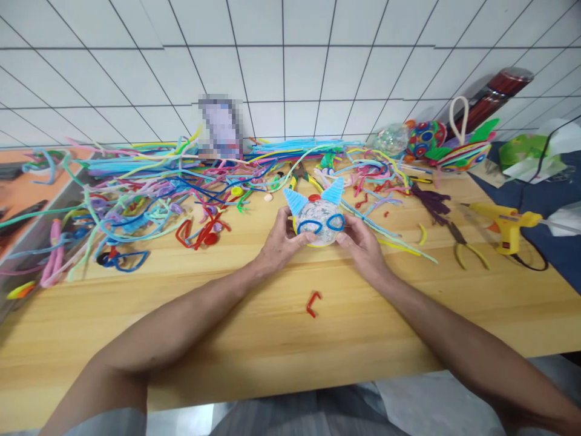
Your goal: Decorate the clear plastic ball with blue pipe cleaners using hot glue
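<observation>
Between both hands I hold a round, silvery craft ball (320, 213) with blue pointed ears, a red piece on top and two blue pipe-cleaner loops on its front. My left hand (282, 243) grips its left side, the thumb on the front near one loop. At the opposite side my right hand (362, 247) is closed on it, thumb near the lower edge. The fingers behind the ball are hidden. A short bent red pipe cleaner (313, 304) lies on the wooden table (254, 345) nearer my body.
A tangle of coloured pipe cleaners (136, 200) spreads along the back and left. To the right lie pliers (467, 245), a yellow glue gun (508, 221) and purple strands (429, 203). Decorated balls (426, 138) and a red flask (492, 97) stand by the tiled wall (308, 72).
</observation>
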`<action>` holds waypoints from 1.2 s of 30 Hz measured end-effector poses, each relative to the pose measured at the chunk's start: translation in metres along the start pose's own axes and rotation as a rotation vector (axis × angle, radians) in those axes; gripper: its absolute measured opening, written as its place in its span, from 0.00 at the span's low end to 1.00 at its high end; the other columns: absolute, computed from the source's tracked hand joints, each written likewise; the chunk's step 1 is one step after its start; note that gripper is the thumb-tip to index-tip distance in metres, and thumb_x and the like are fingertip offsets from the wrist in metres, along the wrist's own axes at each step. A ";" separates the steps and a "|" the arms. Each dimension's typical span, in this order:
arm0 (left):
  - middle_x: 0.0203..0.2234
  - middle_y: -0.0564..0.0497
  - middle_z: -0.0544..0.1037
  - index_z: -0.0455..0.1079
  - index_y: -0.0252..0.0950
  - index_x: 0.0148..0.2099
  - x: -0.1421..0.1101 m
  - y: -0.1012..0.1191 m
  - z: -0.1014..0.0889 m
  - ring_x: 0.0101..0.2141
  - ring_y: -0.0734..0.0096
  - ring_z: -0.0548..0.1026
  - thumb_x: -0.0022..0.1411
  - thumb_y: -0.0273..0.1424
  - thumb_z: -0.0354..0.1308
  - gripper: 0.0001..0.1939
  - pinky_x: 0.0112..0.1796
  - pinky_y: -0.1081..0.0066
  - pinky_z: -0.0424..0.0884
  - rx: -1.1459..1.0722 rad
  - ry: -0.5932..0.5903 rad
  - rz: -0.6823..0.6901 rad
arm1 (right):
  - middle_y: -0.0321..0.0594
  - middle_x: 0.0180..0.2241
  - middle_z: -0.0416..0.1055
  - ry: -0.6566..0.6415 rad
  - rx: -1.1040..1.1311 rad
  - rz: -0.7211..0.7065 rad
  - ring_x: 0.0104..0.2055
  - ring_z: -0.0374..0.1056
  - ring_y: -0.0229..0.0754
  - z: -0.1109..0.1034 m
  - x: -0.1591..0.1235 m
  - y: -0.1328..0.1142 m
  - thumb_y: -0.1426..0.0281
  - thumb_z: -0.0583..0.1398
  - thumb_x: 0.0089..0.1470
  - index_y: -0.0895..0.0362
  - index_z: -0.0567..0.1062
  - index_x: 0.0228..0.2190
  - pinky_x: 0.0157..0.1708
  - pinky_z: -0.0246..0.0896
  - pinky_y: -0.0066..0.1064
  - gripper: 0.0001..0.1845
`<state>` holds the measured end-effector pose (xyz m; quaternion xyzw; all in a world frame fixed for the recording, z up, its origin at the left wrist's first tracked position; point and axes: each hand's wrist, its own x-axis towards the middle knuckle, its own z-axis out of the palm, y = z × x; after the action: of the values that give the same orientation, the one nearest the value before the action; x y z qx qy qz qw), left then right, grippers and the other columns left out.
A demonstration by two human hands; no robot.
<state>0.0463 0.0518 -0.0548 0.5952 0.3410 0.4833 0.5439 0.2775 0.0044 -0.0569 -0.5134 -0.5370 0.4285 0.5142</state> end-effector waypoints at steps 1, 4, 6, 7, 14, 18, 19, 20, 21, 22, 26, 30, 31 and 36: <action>0.52 0.46 0.77 0.66 0.41 0.60 -0.001 0.002 -0.001 0.53 0.55 0.76 0.60 0.66 0.71 0.43 0.53 0.59 0.76 0.015 -0.008 0.004 | 0.45 0.55 0.82 0.002 -0.007 -0.003 0.57 0.78 0.55 0.000 0.000 0.000 0.40 0.73 0.57 0.47 0.77 0.56 0.62 0.75 0.53 0.35; 0.51 0.45 0.77 0.67 0.40 0.58 -0.003 0.009 -0.003 0.53 0.55 0.76 0.69 0.67 0.61 0.36 0.55 0.57 0.76 0.051 -0.014 0.004 | 0.44 0.54 0.82 0.010 -0.022 -0.006 0.55 0.77 0.54 0.001 -0.001 0.000 0.39 0.73 0.56 0.47 0.77 0.56 0.61 0.75 0.52 0.36; 0.51 0.46 0.78 0.68 0.41 0.57 -0.002 0.011 -0.003 0.52 0.56 0.76 0.70 0.65 0.61 0.34 0.54 0.58 0.76 0.037 -0.006 -0.011 | 0.43 0.54 0.81 0.017 -0.021 -0.003 0.54 0.77 0.54 0.002 -0.001 0.001 0.38 0.73 0.55 0.47 0.77 0.56 0.61 0.75 0.52 0.38; 0.51 0.47 0.78 0.68 0.41 0.57 -0.002 0.011 -0.003 0.51 0.57 0.77 0.70 0.64 0.63 0.33 0.54 0.58 0.77 0.025 -0.003 -0.019 | 0.43 0.53 0.81 0.020 -0.020 -0.001 0.54 0.77 0.54 0.003 -0.001 0.001 0.37 0.73 0.54 0.47 0.77 0.55 0.60 0.75 0.52 0.38; 0.60 0.42 0.78 0.65 0.42 0.64 0.001 0.003 -0.001 0.58 0.51 0.78 0.57 0.63 0.76 0.46 0.59 0.54 0.77 -0.035 -0.080 -0.007 | 0.43 0.54 0.82 0.041 0.007 -0.002 0.54 0.78 0.53 0.003 -0.001 -0.006 0.38 0.73 0.54 0.48 0.77 0.54 0.59 0.76 0.50 0.37; 0.61 0.41 0.78 0.64 0.41 0.66 0.003 -0.001 0.001 0.59 0.50 0.79 0.50 0.57 0.83 0.51 0.59 0.54 0.79 -0.042 -0.081 -0.054 | 0.43 0.51 0.84 0.010 0.016 0.004 0.52 0.79 0.53 0.002 -0.001 -0.009 0.36 0.70 0.58 0.47 0.76 0.54 0.53 0.80 0.49 0.36; 0.60 0.41 0.78 0.64 0.41 0.65 0.003 -0.001 0.001 0.59 0.50 0.80 0.51 0.57 0.82 0.50 0.59 0.55 0.79 -0.056 -0.087 -0.062 | 0.43 0.51 0.84 -0.001 0.022 0.009 0.51 0.80 0.54 0.002 -0.001 -0.009 0.36 0.70 0.59 0.47 0.76 0.55 0.51 0.81 0.49 0.35; 0.60 0.41 0.79 0.65 0.40 0.64 0.004 -0.001 0.000 0.59 0.50 0.80 0.52 0.57 0.82 0.49 0.59 0.55 0.80 -0.071 -0.091 -0.065 | 0.43 0.51 0.84 -0.012 0.029 0.014 0.50 0.80 0.54 0.002 -0.001 -0.008 0.36 0.69 0.60 0.47 0.77 0.55 0.50 0.81 0.49 0.35; 0.59 0.41 0.79 0.65 0.40 0.64 0.005 -0.001 0.000 0.60 0.50 0.80 0.53 0.58 0.81 0.48 0.59 0.55 0.80 -0.081 -0.094 -0.066 | 0.43 0.52 0.83 -0.019 0.036 0.017 0.50 0.80 0.54 0.002 -0.001 -0.008 0.36 0.69 0.60 0.46 0.77 0.55 0.49 0.82 0.49 0.35; 0.59 0.41 0.80 0.66 0.40 0.63 0.005 -0.001 0.000 0.60 0.50 0.80 0.53 0.58 0.81 0.47 0.59 0.54 0.80 -0.086 -0.093 -0.065 | 0.43 0.53 0.83 -0.019 0.042 0.019 0.50 0.80 0.54 0.002 0.000 -0.008 0.36 0.69 0.60 0.46 0.77 0.55 0.48 0.83 0.49 0.35; 0.62 0.40 0.79 0.66 0.40 0.65 0.008 -0.003 -0.002 0.61 0.48 0.80 0.51 0.60 0.81 0.51 0.60 0.53 0.80 -0.088 -0.103 -0.043 | 0.43 0.51 0.83 -0.008 0.054 0.022 0.50 0.80 0.54 0.001 0.001 -0.007 0.37 0.70 0.58 0.47 0.78 0.53 0.46 0.84 0.48 0.34; 0.62 0.39 0.80 0.65 0.40 0.67 0.009 -0.003 -0.002 0.64 0.45 0.79 0.47 0.55 0.85 0.54 0.61 0.53 0.79 -0.035 -0.121 -0.033 | 0.42 0.47 0.83 -0.014 0.077 0.040 0.46 0.81 0.52 0.001 0.004 -0.009 0.36 0.71 0.57 0.48 0.79 0.50 0.43 0.84 0.45 0.34; 0.62 0.39 0.80 0.65 0.40 0.67 0.009 -0.003 -0.002 0.64 0.44 0.79 0.47 0.54 0.85 0.54 0.62 0.52 0.80 -0.022 -0.122 -0.036 | 0.41 0.46 0.82 -0.010 0.090 0.044 0.44 0.81 0.51 0.001 0.004 -0.009 0.36 0.71 0.56 0.48 0.79 0.49 0.42 0.84 0.44 0.34; 0.63 0.37 0.80 0.65 0.39 0.69 0.009 0.000 -0.001 0.64 0.42 0.80 0.49 0.55 0.84 0.54 0.61 0.51 0.81 -0.015 -0.115 -0.037 | 0.40 0.45 0.81 -0.007 0.140 0.043 0.42 0.80 0.49 0.003 0.005 -0.009 0.38 0.73 0.56 0.48 0.79 0.48 0.41 0.83 0.42 0.32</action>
<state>0.0479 0.0606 -0.0534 0.6115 0.3164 0.4407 0.5760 0.2743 0.0090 -0.0476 -0.4863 -0.4965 0.4774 0.5377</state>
